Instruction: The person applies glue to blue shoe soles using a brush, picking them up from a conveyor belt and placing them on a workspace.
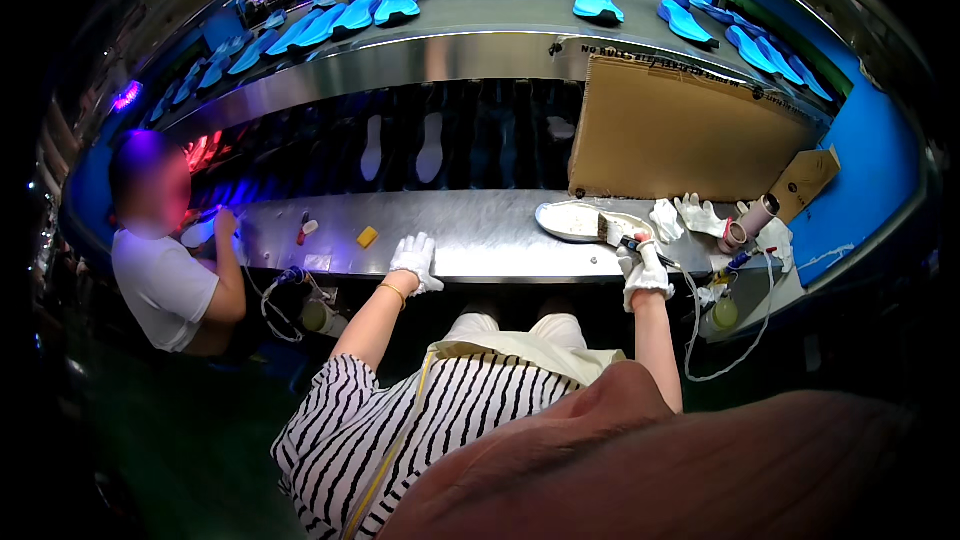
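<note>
My left hand (414, 261), in a white fabric glove, lies on the front edge of the metal bench (480, 240) with its fingers stretched out. Nothing shows in it. In a matching glove, my right hand (646, 270) is closed around the dark handle of a flat brush (618, 234). The brush's bristles rest in or just over a shallow white oval tray (549, 216), which has whitish material inside. Part of the brush handle is hidden by my fingers.
Loose white gloves (699, 214) and a spool (762, 210) lie right of the tray, before a cardboard sheet (680, 130). A yellow block (367, 237) sits left. A co-worker (165, 270) works at far left. Blue soles (598, 3) line the upper belt. A white hose (692, 330) hangs at right.
</note>
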`<control>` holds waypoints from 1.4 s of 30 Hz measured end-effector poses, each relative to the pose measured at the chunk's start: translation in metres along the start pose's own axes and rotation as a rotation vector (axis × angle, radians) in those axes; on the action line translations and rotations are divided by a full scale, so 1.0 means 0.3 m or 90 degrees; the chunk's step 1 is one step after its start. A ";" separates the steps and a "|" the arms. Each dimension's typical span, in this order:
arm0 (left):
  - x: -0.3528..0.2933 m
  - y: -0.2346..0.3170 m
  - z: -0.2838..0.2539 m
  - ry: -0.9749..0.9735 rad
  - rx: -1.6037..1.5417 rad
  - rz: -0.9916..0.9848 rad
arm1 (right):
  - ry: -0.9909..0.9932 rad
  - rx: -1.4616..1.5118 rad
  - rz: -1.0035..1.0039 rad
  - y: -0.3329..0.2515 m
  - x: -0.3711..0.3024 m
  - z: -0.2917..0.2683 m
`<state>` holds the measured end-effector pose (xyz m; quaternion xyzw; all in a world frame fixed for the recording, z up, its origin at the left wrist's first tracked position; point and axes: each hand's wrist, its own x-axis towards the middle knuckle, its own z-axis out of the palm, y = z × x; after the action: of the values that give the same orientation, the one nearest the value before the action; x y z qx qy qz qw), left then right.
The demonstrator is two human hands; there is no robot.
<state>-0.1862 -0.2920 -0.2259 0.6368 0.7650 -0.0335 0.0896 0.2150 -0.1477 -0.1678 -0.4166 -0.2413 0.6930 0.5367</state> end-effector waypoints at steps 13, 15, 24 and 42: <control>0.000 0.004 0.092 0.011 0.087 -0.144 | -0.032 0.006 0.038 0.074 0.057 0.039; 0.023 -0.002 0.076 -0.006 0.114 -0.150 | -0.062 0.007 0.032 0.084 0.064 0.038; 0.097 0.014 0.005 -0.141 0.223 -0.192 | -0.065 0.014 0.031 0.095 0.178 0.055; 0.133 0.001 0.017 -0.170 0.238 -0.173 | -0.028 -0.001 0.096 0.162 0.503 -0.011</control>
<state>-0.1922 -0.2541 -0.2380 0.5239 0.8053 -0.2696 0.0652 0.1799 -0.0205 -0.2556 -0.4190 -0.2215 0.7403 0.4768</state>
